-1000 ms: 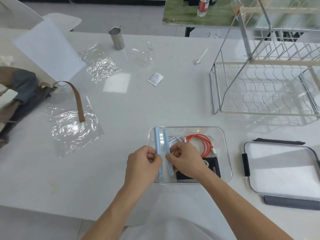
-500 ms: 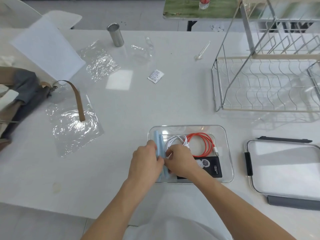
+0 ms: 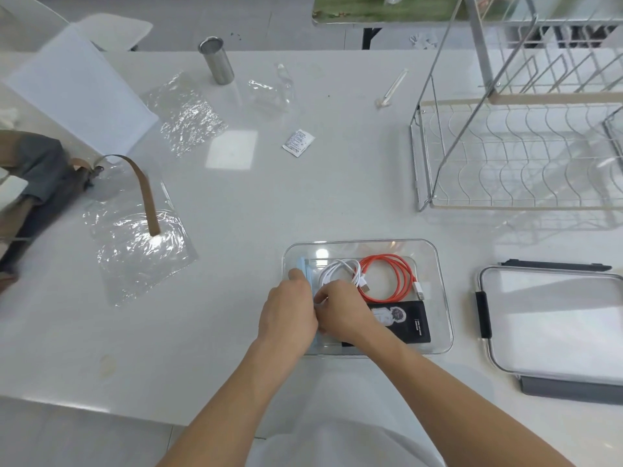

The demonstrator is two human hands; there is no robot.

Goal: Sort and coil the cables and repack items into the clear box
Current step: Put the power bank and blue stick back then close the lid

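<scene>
Both hands (image 3: 317, 315) at clear box (image 3: 441, 264) L edge.

L hand (image 3: 289, 315) & R hand (image 3: 340, 315) touching, fingers curled, both forearms angled inward

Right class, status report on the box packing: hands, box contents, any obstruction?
Both hands, left and right, pressing pale blue item into clear box, left end. White cable, orange cable, black pack inside. Lid off, right. Nothing blocking.
</scene>
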